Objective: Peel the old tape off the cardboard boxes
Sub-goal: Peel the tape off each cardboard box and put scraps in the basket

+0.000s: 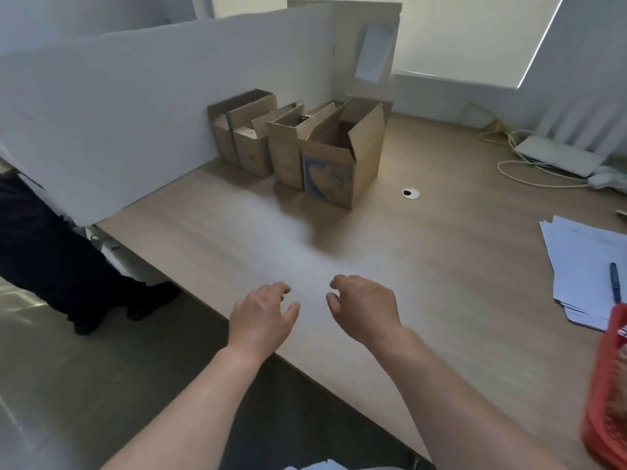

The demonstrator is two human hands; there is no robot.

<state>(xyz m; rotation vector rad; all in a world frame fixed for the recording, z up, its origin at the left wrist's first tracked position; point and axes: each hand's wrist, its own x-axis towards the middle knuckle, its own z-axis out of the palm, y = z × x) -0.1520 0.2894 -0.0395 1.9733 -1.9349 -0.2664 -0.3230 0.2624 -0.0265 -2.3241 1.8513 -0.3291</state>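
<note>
Head view: four cardboard boxes stand upright in a tight row at the far side of the surface, flaps raised and mouths facing up.
Row axis: runs from the nearest box, which has a blue print, back and left to the white partition.
Tape: too blurred to make out.
Left grip: palm down over the near edge of the surface, fingers loosely curled, holding nothing, well apart from the boxes.
Right grip: just beside the left, palm down, fingers curled and relaxed, holding nothing.
Forearms: bare, reaching forward side by side.
Right of the boxes: a round cable hole.
Right side: a stack of papers with a pen on it, and a red basket.
Left: a person in dark trousers beside the surface.
</note>
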